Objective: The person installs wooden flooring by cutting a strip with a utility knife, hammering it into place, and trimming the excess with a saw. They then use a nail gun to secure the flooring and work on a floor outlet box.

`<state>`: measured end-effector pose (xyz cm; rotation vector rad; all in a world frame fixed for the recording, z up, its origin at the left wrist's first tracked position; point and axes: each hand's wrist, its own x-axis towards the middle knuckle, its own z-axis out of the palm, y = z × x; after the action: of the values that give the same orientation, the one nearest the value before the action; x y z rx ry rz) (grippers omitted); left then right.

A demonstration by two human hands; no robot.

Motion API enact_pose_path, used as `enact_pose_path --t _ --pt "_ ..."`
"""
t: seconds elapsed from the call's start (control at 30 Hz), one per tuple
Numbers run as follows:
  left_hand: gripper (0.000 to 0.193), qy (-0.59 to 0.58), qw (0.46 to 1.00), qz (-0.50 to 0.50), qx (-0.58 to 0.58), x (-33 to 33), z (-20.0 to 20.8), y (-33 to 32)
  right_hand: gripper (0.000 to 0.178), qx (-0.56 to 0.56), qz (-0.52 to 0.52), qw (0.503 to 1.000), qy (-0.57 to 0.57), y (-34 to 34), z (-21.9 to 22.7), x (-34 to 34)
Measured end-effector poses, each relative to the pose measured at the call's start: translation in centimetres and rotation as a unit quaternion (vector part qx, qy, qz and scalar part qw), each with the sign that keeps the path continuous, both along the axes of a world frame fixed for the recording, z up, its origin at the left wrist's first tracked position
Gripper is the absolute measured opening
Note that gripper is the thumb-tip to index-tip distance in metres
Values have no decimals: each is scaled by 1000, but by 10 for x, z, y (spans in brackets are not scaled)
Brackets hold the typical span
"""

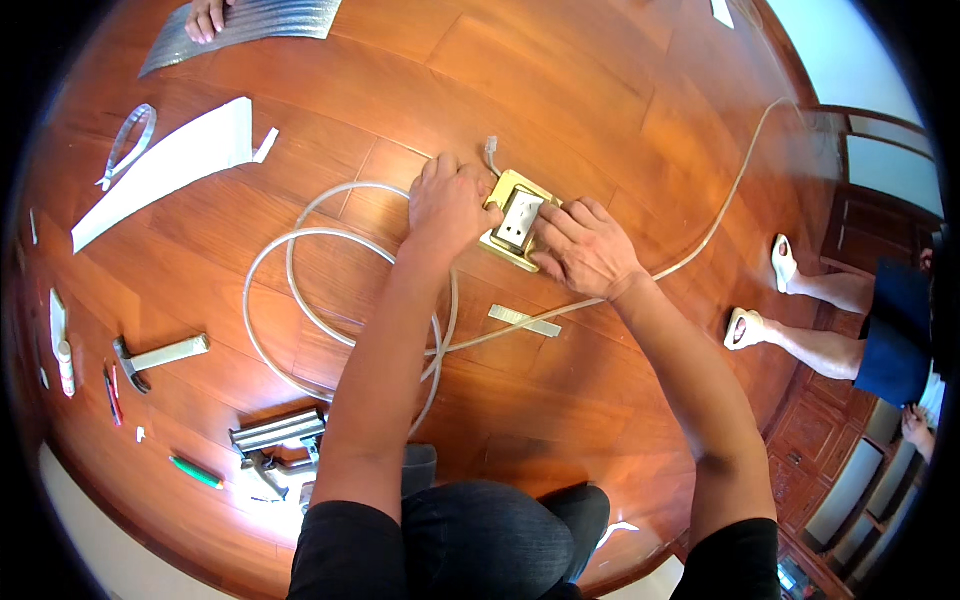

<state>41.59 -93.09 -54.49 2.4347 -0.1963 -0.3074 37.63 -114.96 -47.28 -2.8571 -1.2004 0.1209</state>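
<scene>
A pop-up floor socket (520, 218) with a gold-coloured frame and a white outlet face lies on the wooden floor in front of me. My left hand (452, 205) grips its left edge, thumb against the frame. On the opposite edge my right hand (588, 245) rests with fingers bent onto the frame, closed on it. Just beyond the socket a clear cable plug (491, 148) sticks out. A pale cable (268, 255) lies in loops to the left, partly under my left forearm. Close below the socket is a small flat metal strip (525, 320), with cable across it.
At the left lie a hammer (165, 355), a white sheet (180, 180), a coiled strap (130, 145), a green marker (196, 472) and a nail gun-like tool (280, 435). Another person's hand (207, 18) rests on silvery foil (270, 22). A person in sandals (745, 328) stands right.
</scene>
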Motion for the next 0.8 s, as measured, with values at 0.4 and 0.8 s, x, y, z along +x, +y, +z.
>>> enact_pose_path --t 0.4,0.8 --pt "33 -34 998 36 -41 3 -4 1 77 208 -281 934 68 6 -34 -38" --pt "27 -29 998 22 -46 27 -23 -13 103 330 -327 884 57 1 -102 -53"
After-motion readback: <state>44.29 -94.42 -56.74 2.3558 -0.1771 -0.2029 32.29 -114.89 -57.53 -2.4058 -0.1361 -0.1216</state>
